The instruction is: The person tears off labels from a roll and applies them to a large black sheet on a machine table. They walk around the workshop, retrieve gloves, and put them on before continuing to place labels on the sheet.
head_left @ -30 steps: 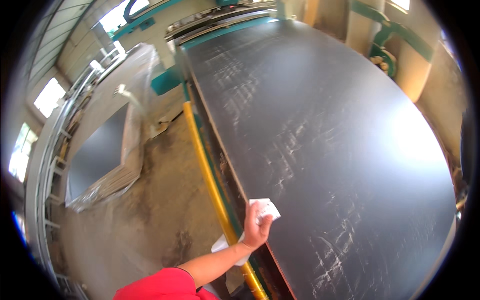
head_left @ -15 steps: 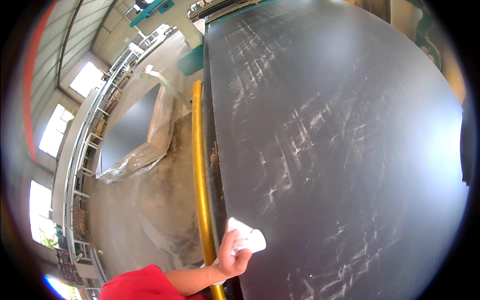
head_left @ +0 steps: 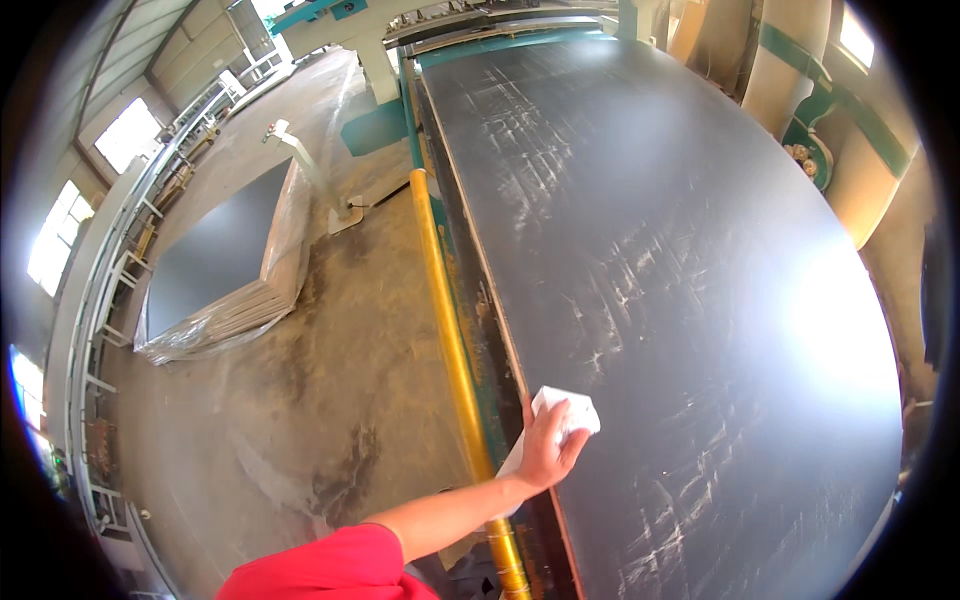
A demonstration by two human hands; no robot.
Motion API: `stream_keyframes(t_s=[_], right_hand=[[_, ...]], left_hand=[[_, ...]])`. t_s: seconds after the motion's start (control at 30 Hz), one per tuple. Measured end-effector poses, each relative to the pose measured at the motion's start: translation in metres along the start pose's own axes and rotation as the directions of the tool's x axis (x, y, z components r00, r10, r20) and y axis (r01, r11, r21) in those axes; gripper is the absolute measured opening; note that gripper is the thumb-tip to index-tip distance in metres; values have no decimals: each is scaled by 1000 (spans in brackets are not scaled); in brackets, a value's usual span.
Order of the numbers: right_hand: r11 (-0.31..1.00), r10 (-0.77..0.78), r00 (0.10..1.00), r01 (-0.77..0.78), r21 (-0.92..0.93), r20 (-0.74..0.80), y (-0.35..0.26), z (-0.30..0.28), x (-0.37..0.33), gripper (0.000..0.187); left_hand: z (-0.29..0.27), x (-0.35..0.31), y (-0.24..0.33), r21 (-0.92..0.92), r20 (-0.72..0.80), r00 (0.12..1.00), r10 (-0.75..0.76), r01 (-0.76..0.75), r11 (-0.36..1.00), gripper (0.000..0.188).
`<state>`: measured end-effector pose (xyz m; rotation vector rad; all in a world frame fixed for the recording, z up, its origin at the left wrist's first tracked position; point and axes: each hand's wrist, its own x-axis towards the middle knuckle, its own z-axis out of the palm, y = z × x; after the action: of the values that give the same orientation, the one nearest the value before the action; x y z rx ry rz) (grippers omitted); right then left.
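My left hand (head_left: pixel 543 452) is closed round a crumpled white cloth or paper wad (head_left: pixel 580 410); its exact material is hard to tell. Part of the white stuff also shows below the wrist. The hand is over the left edge of a large dark grey sheet (head_left: pixel 660 330), which is marked with pale scuffs and streaks. Whether the wad presses on the sheet cannot be made out for certain. Just left of that edge runs a long yellow-gold bar (head_left: pixel 455 340), with my forearm crossing over it. My right hand is out of view.
A plastic-wrapped stack of dark panels (head_left: pixel 215 255) lies on the concrete floor, beside a pale stand (head_left: pixel 310 165). A long roller conveyor (head_left: pixel 110 250) follows the left wall. Green machinery (head_left: pixel 375 130) stands at the far end, and a machine with a green band (head_left: pixel 835 105) at far right.
My left hand, with the white wad, appears farther up and to the right in the picture. The view has shifted too, showing more of the sheet's far end and its left edge.
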<state>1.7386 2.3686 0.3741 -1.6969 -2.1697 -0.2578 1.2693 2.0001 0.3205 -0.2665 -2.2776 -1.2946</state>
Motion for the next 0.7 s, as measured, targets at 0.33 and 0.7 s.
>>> stream_keyframes(t_s=[0.33, 0.7], right_hand=[[783, -484, 872, 397, 479, 68, -269, -41, -146, 30], [756, -485, 818, 570, 322, -310, -250, -33, -148, 35]], left_hand=[[-16, 160, -116, 289, -61, 998, 35, -16, 957, 47], [-29, 152, -113, 234, -20, 998, 58, -52, 971, 42]])
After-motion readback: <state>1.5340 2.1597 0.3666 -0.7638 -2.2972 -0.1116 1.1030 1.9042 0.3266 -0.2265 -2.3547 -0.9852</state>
